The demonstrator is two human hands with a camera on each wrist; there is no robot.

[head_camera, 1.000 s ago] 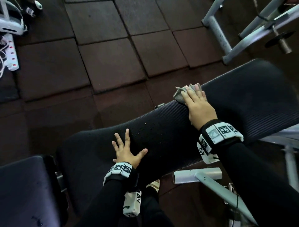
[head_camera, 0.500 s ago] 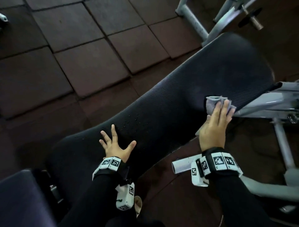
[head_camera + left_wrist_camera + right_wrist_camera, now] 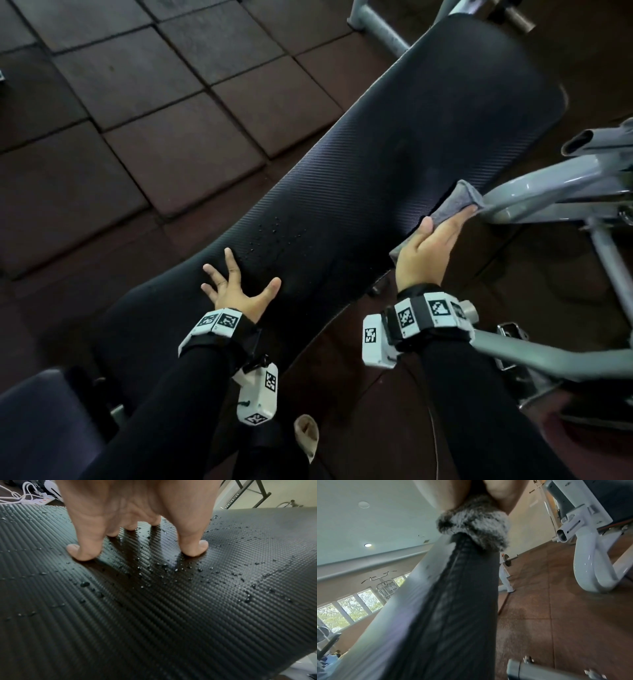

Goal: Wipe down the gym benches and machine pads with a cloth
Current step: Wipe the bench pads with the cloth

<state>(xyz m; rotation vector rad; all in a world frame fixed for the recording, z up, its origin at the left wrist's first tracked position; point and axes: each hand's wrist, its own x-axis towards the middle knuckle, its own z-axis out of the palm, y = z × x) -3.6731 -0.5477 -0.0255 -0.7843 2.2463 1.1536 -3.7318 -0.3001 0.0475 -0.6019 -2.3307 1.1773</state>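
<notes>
A long black ribbed bench pad (image 3: 394, 154) runs diagonally from lower left to upper right. Water droplets (image 3: 274, 236) bead on its middle. My left hand (image 3: 236, 287) lies spread and flat on the pad, fingertips (image 3: 77, 553) pressing the textured surface (image 3: 171, 615). My right hand (image 3: 428, 246) presses a grey cloth (image 3: 455, 202) against the pad's near side edge, thumb on top. In the right wrist view the fluffy cloth (image 3: 474, 524) wraps over the pad's dark side seam (image 3: 453, 601).
Grey steel frame tubes (image 3: 555, 192) of the bench stand right beside the cloth, with more frame (image 3: 548, 356) under my right wrist. Another dark pad (image 3: 37, 428) sits at the lower left. Brown rubber floor tiles (image 3: 137, 102) surround the bench. A barbell rack (image 3: 505, 566) stands farther off.
My right hand swept the cloth from the pad's far edge across the top and down over its near side edge. The left hand stayed planted; the head view shifted right.
</notes>
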